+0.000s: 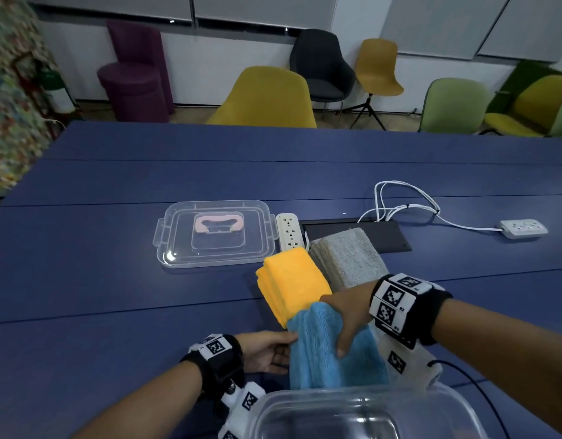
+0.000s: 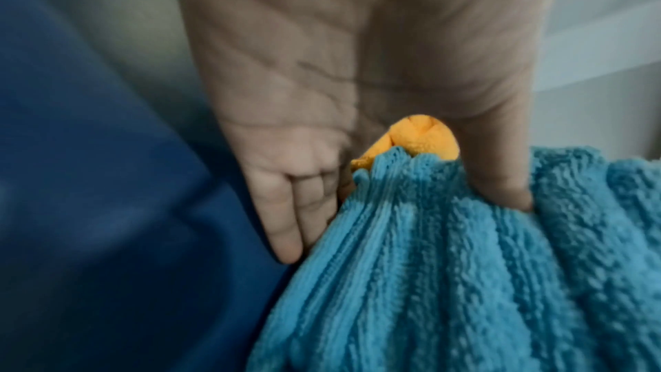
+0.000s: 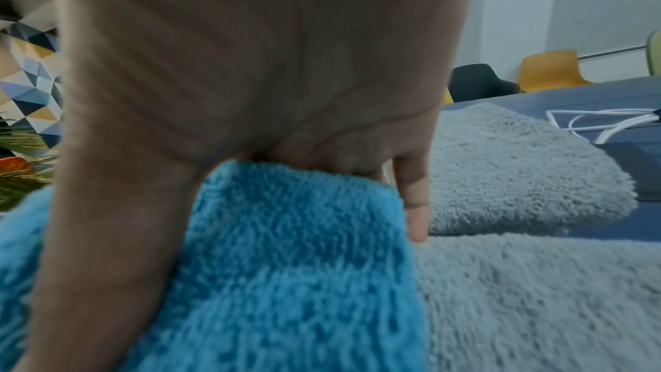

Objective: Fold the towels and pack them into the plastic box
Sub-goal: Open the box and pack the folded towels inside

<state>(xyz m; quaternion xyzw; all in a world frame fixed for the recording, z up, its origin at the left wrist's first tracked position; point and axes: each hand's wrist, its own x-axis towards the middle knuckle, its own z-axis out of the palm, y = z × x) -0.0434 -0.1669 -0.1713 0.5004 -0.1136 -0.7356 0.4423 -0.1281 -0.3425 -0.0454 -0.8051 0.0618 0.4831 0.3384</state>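
Note:
A folded blue towel (image 1: 327, 359) is held just beyond the rim of the clear plastic box (image 1: 457, 403) at the near table edge. My left hand (image 1: 281, 346) pinches its left edge, thumb (image 2: 497, 177) on top and fingers (image 2: 286, 225) underneath. My right hand (image 1: 341, 327) grips its top fold, thumb on the near face and fingers over the far side. A folded orange towel (image 1: 290, 280) lies just behind it, partly hidden by the blue one. A folded grey towel (image 1: 346, 258) lies to the right of the orange one.
The box's clear lid (image 1: 178, 245) with a pink handle lies at centre left on the blue table (image 1: 83, 296). A white power strip (image 1: 289, 231) sits beside it, with a black floor hatch (image 1: 393, 236), white cables (image 1: 400, 207) and a second strip (image 1: 523, 229) further right. Chairs stand beyond the far edge.

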